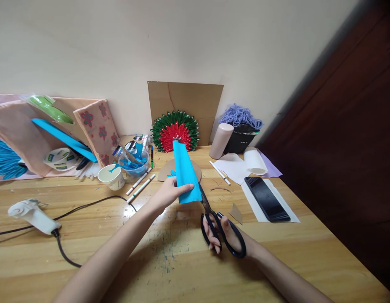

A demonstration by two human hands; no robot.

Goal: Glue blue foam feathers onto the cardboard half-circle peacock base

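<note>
A strip of bright blue crepe paper (186,168) is pinched in my left hand (169,193), thumb on top and fingers behind it. My right hand (221,235) has its fingers through the black handles of large scissors (207,206). The blades point up and away, and their tips run behind the right edge of the blue strip, so I cannot tell whether they touch it. Partly covered by the strip, a round cardboard disc (196,170) lies on the table with small blue pieces (172,173) on it.
A red and green petal fan (176,130) leans against a cardboard sheet (188,94). To the left are a glue gun (33,216), a paper cup (111,176), a tub of blue scraps (134,164) and markers (141,188). A phone (266,198) and a pale bottle (221,141) are right.
</note>
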